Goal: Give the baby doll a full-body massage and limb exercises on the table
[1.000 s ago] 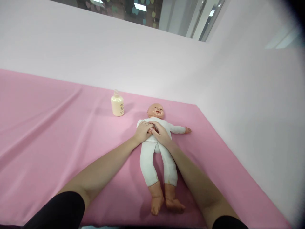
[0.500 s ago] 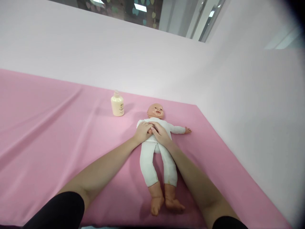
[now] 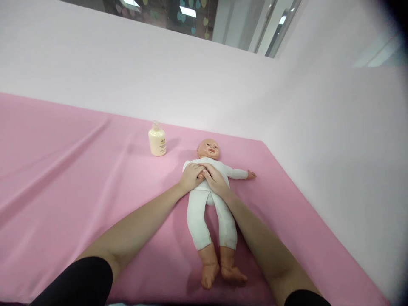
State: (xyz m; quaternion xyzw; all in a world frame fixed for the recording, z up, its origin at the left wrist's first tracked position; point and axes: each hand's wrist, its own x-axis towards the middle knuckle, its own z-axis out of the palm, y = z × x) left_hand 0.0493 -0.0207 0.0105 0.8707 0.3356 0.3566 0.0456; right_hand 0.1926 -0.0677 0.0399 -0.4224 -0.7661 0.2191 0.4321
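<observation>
My left hand [image 3: 190, 177] and right hand [image 3: 215, 179] flat, fingers apart, touching on doll [image 3: 207, 199] chest. Press lightly, palms even; bottle [image 3: 157, 141] left of doll head.

1. Bright, even, soft light fills the scene; ceiling lamps [image 3: 187, 10] show through the window strip at the top.
2. Shadows are faint: a soft one beside the bottle [image 3: 157, 141], another under the doll [image 3: 208, 199] legs.
3. No glare on the pink cloth [image 3: 63, 170].
4. The right edge and upper right corner blur and darken; straight lines bow from the wide lens.
</observation>
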